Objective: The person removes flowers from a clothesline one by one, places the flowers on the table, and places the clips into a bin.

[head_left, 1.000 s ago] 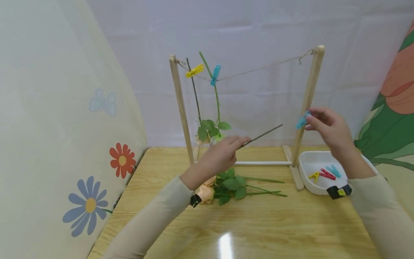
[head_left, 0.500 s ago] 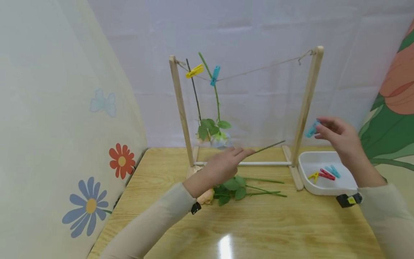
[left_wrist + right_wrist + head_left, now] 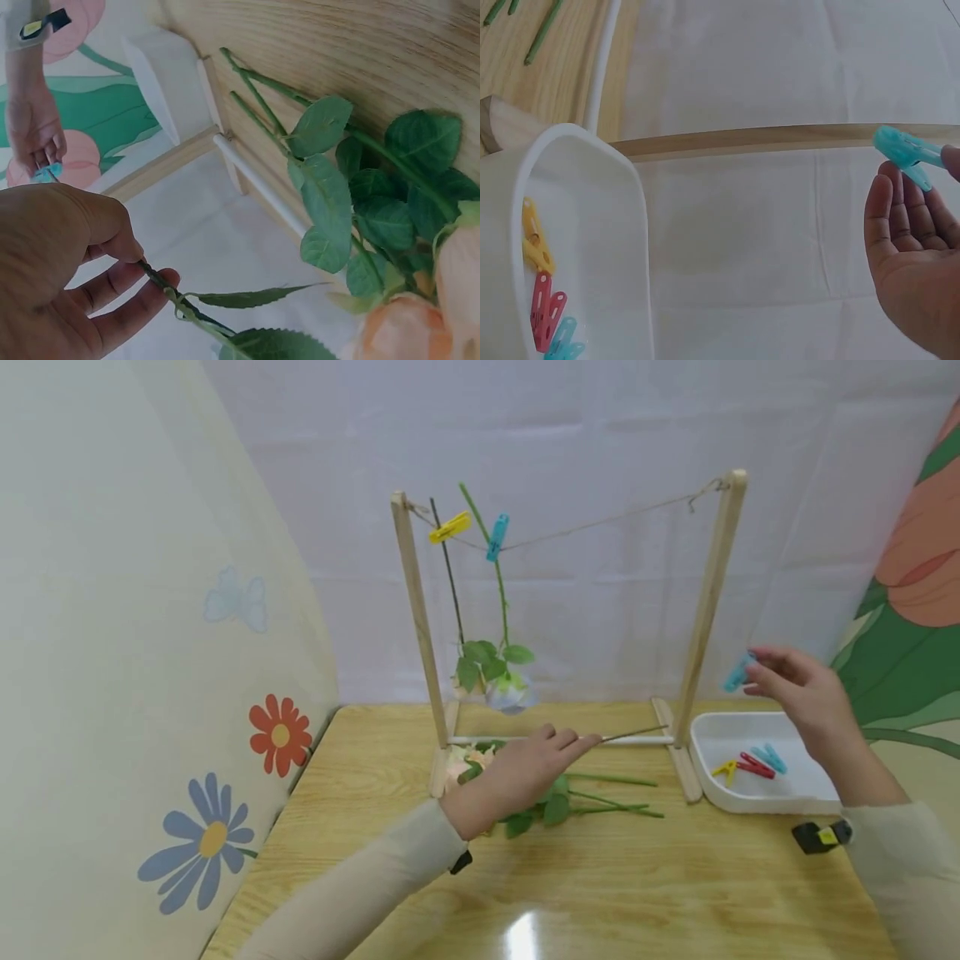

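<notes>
My left hand point(image 3: 525, 770) pinches the dark stem point(image 3: 634, 733) of a flower, low over several roses lying on the table. Leaves point(image 3: 251, 297) on that stem show in the left wrist view. Between thumb and fingertips, my right hand point(image 3: 810, 706) holds a light blue clothespin point(image 3: 904, 148), right of the wooden frame. On the twine point(image 3: 600, 522), a yellow clothespin point(image 3: 450, 527) clips a dark-stemmed flower, and a blue clothespin point(image 3: 497, 537) clips a green-stemmed pale flower point(image 3: 512, 695); both hang head down. The lying peach roses point(image 3: 405, 330) are partly hidden by my left hand in the head view.
A white tray point(image 3: 738, 800) stands at the right with yellow point(image 3: 536, 236), red point(image 3: 546, 311) and blue point(image 3: 564, 341) clothespins inside. The frame's right post point(image 3: 708, 610) rises beside it, and a white bar point(image 3: 637, 741) joins the feet.
My left hand has lowered with the stem towards the lying roses, shifting slightly right. The right hand has moved right and down, away from the post, still holding the blue clothespin.
</notes>
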Available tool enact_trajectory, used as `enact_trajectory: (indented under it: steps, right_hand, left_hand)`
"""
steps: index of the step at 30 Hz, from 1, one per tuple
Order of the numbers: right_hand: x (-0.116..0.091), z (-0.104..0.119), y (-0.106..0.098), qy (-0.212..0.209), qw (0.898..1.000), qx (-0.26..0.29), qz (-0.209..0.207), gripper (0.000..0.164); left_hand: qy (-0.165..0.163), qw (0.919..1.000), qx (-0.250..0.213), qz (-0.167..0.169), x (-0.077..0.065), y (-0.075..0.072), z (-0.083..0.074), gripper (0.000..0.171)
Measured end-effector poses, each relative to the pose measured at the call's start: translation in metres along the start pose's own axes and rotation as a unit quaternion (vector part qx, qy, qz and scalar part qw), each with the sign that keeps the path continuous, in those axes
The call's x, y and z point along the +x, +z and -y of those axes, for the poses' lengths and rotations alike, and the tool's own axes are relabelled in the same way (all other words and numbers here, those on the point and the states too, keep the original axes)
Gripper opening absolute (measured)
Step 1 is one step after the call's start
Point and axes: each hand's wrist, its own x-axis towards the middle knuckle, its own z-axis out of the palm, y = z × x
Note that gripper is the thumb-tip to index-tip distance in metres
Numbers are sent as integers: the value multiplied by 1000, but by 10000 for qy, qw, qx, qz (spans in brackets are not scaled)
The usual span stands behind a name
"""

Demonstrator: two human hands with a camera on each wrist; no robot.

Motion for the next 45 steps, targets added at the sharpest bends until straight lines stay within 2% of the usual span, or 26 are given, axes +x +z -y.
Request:
enact_trajectory:
  steps: [3,7,13,18,25,30,34,45]
  right_hand:
    - [-3,-2,-4,150,9999,-38,-74,21]
    - [-7,-4,-11,318,9991,-202,-178,20]
    - [-8,-7,-20,390,9985,-251,-295,19]
    - [-10,-7,-25,539,9972,-360,-379,18]
    - [-13,-8,-29,691,9967,-257,-340,17]
    - [-16,-9,-32,814,9953,-367,-373,17]
    - [-18,-9,-36,939,9924,-689,-394,15]
    - [-22,-14,-45,1258,9825,-1305,-432,16]
  left_hand:
    - [55,9998,174,103,0,6,-3,77]
    - [130,9995,166,218,-1,14,-8,81]
    - [206,9980,304,517,0,27,-16,83]
    - [274,9967,603,476,4,36,-21,84]
    - [277,9950,868,419,6,45,-26,64]
    - [304,9928,1048,498,6,47,-28,64]
    - [276,9916,1139,543,7,51,-28,64]
    - [152,9874,1203,1020,10,59,-30,67]
